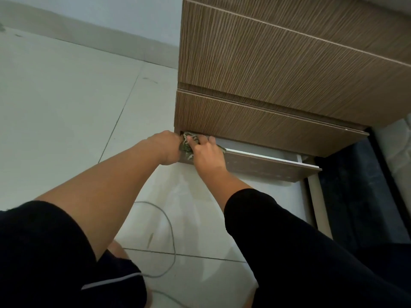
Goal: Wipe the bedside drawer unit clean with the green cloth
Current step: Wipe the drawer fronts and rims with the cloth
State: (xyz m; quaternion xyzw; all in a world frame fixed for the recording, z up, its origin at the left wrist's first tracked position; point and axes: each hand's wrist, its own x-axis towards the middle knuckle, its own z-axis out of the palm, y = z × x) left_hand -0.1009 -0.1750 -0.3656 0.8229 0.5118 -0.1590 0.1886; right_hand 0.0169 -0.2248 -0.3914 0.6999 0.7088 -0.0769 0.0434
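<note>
Tiled floor (66, 103) is filling the left of the view, with the wood-grain drawer unit (278, 63) rising at the right and its bottom drawer (266, 165) standing pulled out under the closed fronts above. A thin cable (169, 230) is looping over the tiles between the black-sleeved arms. Both hands are meeting at the drawer's left front corner: left hand (165, 147) is curling against the green cloth (188, 145), right hand (205, 152) is gripping it, fingers bent over the bunched fabric.
</note>
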